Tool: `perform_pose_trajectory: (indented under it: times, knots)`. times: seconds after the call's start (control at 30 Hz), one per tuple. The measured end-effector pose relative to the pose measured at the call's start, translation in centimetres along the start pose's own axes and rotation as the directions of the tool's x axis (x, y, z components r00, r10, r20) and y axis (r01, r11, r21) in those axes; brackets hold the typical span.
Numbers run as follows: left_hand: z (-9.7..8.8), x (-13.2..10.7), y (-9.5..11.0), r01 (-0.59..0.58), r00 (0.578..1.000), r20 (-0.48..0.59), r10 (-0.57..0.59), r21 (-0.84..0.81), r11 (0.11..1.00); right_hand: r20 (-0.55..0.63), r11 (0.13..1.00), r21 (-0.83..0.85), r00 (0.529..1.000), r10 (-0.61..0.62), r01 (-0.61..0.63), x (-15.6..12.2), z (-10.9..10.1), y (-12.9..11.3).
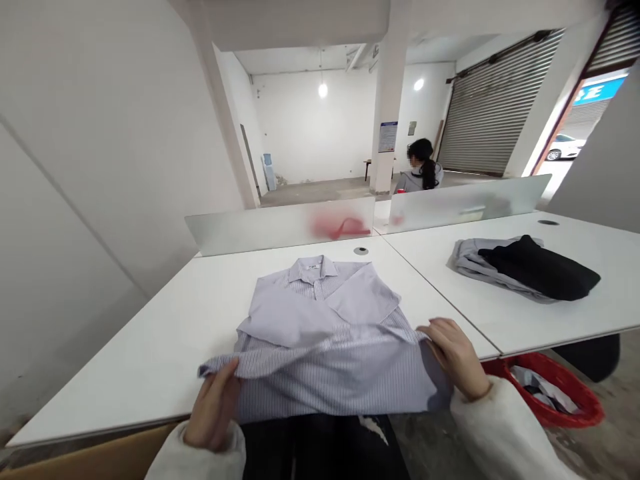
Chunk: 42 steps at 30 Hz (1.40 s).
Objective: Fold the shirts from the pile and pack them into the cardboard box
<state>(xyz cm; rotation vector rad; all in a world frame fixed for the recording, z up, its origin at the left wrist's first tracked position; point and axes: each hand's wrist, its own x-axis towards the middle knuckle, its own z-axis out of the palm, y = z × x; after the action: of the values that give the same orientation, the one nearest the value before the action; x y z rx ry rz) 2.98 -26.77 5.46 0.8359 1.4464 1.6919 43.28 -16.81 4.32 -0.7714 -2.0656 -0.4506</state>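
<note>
A pale blue striped shirt (pixel 320 320) lies on the white table (pixel 165 347) with its collar pointing away from me and its sleeves folded across the body. My left hand (pixel 215 403) pinches the lower left edge of the shirt near the table's front edge. My right hand (pixel 453 357) grips the lower right edge, fingers curled over the fabric. The bottom part of the shirt is lifted and folded up between both hands.
A folded grey garment with a black one (pixel 540 267) on top lies on the neighbouring table at right. A red basket (pixel 560 393) with clothes sits on the floor below. Frosted dividers (pixel 280 227) stand at the back. A person (pixel 423 173) sits beyond them. Cardboard (pixel 90 460) shows at lower left.
</note>
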Motion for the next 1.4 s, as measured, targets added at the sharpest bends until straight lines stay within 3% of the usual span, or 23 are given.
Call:
perform_pose_trajectory:
  times: [0.07,0.17,0.2,0.27,0.33,0.43,0.5,0.6,0.67,0.77,0.87,0.97,1.0,1.07,1.17,1.23,1.3,1.4]
  knots:
    - [1.8,3.4,2.0,-0.096,0.994,0.050,0.093,0.060,0.994,0.017,0.999,-0.041,1.000,0.009,-0.008,2.8,2.1,2.7]
    - [3.8,9.6,3.8,-0.262,0.965,0.086,0.247,0.301,0.917,0.127,0.984,-0.147,0.985,0.116,-0.097,7.9,5.7,6.9]
    - [4.4,11.8,4.1,-0.290,0.957,0.089,0.277,0.359,0.887,0.191,0.968,-0.195,0.963,0.193,-0.155,9.7,7.1,8.2]
    - [5.6,15.9,4.0,-0.321,0.945,0.092,0.313,0.425,0.846,0.342,0.924,-0.285,0.874,0.345,-0.254,12.9,10.0,10.4]
    - [6.6,19.0,3.0,-0.353,0.934,0.182,0.306,0.584,0.731,0.449,0.903,-0.311,0.792,0.414,-0.296,14.8,13.0,11.8]
    - [7.1,21.2,-0.3,-0.382,0.924,0.348,0.158,0.821,0.424,0.544,0.895,-0.308,0.713,0.443,-0.322,13.9,17.0,12.5]
    - [6.7,21.3,-3.2,-0.377,0.925,0.373,0.077,0.868,0.324,0.632,0.899,-0.286,0.639,0.438,-0.332,11.6,19.1,12.2]
    - [5.9,20.9,-6.9,-0.393,0.918,0.393,0.046,0.894,0.215,0.726,0.884,-0.291,0.517,0.454,-0.367,7.8,21.2,11.5]
    - [5.5,20.7,-8.2,-0.426,0.905,0.425,0.036,0.903,0.058,0.727,0.864,-0.319,0.484,0.487,-0.389,6.3,21.9,11.0]
    - [5.2,20.6,-8.6,-0.461,0.884,0.468,0.006,0.873,-0.156,0.704,0.854,-0.327,0.498,0.506,-0.406,5.8,22.0,10.8]
    - [5.3,20.0,-7.8,-0.444,0.892,0.452,-0.009,0.872,-0.204,0.695,0.849,-0.314,0.506,0.511,-0.426,6.3,21.2,11.0]
    - [6.4,17.6,-6.8,-0.440,0.890,0.455,0.031,0.875,-0.201,0.707,0.844,-0.312,0.487,0.512,-0.436,7.0,19.6,10.3]
    - [7.2,16.4,-6.6,-0.475,0.867,0.494,0.062,0.859,-0.191,0.706,0.847,-0.313,0.492,0.510,-0.429,7.2,19.1,9.6]
    - [9.2,13.6,-6.8,-0.598,0.774,0.617,0.139,0.786,-0.160,0.690,0.881,-0.272,0.559,0.459,-0.386,7.5,18.1,7.0]
    - [12.4,10.1,-8.0,-0.753,0.624,0.760,0.180,0.647,-0.121,0.664,0.970,-0.055,0.717,0.214,-0.238,7.7,17.6,1.3]
    - [13.7,9.0,-8.9,-0.822,0.545,0.830,0.119,0.556,-0.118,0.665,0.983,0.094,0.745,0.056,-0.157,7.5,17.9,-2.5]
    - [13.9,8.9,-9.5,-0.855,0.506,0.862,0.037,0.507,-0.109,0.678,0.971,0.176,0.735,-0.003,-0.159,7.1,18.6,-5.1]
    - [13.2,9.7,-9.8,-0.842,0.536,0.844,-0.015,0.533,-0.078,0.677,0.962,0.180,0.735,0.031,-0.206,6.0,19.5,-6.2]
